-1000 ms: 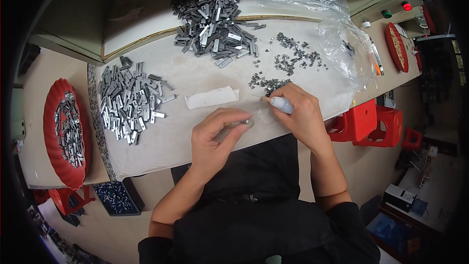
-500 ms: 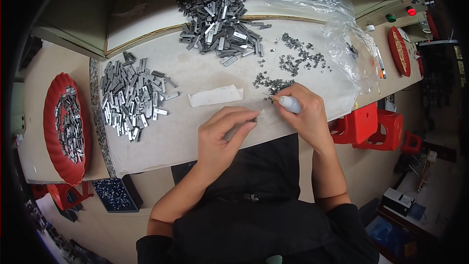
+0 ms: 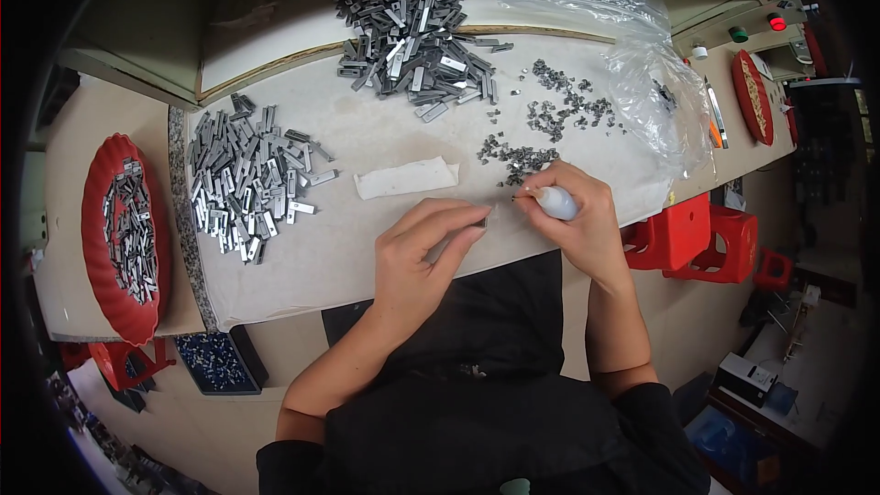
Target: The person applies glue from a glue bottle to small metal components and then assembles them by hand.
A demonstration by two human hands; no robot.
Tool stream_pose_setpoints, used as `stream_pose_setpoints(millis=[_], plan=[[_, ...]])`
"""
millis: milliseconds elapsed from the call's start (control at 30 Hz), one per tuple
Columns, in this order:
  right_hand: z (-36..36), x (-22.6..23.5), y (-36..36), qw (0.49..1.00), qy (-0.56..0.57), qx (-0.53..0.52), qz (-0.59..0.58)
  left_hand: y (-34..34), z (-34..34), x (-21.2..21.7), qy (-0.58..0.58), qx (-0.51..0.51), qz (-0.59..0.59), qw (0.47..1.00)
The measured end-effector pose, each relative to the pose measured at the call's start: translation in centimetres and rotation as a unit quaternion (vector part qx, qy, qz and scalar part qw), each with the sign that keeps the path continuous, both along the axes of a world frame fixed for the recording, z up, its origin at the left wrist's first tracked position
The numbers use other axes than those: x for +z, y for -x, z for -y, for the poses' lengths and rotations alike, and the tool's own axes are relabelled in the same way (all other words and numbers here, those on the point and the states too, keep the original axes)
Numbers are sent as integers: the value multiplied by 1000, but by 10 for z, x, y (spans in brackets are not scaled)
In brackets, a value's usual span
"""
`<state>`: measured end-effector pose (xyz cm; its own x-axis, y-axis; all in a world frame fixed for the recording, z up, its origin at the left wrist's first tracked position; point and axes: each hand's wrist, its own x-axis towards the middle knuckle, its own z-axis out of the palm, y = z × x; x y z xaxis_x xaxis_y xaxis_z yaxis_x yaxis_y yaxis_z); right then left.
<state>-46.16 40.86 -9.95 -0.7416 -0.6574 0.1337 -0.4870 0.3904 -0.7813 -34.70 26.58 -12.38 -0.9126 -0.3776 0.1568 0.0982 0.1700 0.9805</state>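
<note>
My left hand (image 3: 414,249) is closed, thumb and forefinger pinching a small dark metal piece (image 3: 482,222) that the fingertips mostly cover. In my right hand (image 3: 591,225) rests a small white squeeze bottle (image 3: 556,203) with a narrow tip. The thumb and forefinger of that hand meet near a tiny dark part, too small to make out. Just beyond the right hand lie small metal clips (image 3: 522,161), loosely scattered. A folded white cloth (image 3: 405,180) is on the table beyond my left hand.
Grey metal blocks form one pile (image 3: 247,179) at the left and a taller one (image 3: 408,46) at the back. A clear plastic bag (image 3: 655,101) lies at the right. Red scalloped trays stand at far left (image 3: 96,229) and far right (image 3: 752,96). Red stools (image 3: 674,234) stand below the right edge.
My right hand has drawn slightly back from the scattered clips, and the bottle has shifted a little to the right. The left hand keeps its pinch almost in place.
</note>
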Motion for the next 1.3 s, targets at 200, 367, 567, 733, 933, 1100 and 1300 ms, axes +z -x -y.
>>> stream_pose_setpoints(millis=[200,367,567,733,933,1100,1300], plan=[[5,10,-11,991,61,28,114,1,-1,-4,10,16,-4,1000],[9,8,-16,988,91,41,118,1,-2,-5,-3,14,-7,1000],[9,6,-14,991,82,60,92,0,-1,-4,7,12,-12,1000],[11,5,-17,988,91,48,112,1,-1,-5,9,12,-13,1000],[12,2,-18,987,93,44,122,1,-1,-7,-3,14,-26,1000],[14,2,-21,988,95,37,112,-1,-1,-7,-17,15,-23,999],[15,1,-26,990,96,37,92,-1,0,-6,23,24,-48,998]])
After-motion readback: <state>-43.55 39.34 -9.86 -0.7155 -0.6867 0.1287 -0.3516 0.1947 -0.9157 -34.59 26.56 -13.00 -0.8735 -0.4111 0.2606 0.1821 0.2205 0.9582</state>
